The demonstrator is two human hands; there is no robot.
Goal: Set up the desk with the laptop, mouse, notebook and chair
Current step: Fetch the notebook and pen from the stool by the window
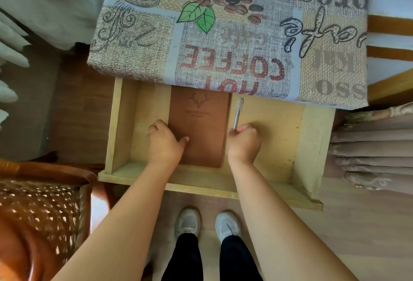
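Observation:
A brown notebook point(201, 124) with a deer-head emblem lies flat in the open wooden drawer point(312, 137) below the desk point(223, 23), which wears a coffee-print cloth. My left hand point(164, 143) grips the notebook's left edge, thumb lying on the cover. A silver pen point(237, 113) lies to the right of the notebook, and my right hand point(244, 142) is closed around its near end. A brown wicker chair point(38, 209) stands at the lower left. No laptop or mouse is in view.
The drawer is pulled out toward my feet point(207, 224) on the wooden floor. Pleated beige curtains point(371, 151) hang at the right. A pale curtain point(44, 1) and white radiator fins point(11, 57) are at the left. A wooden chair frame point(390, 25) stands right of the desk.

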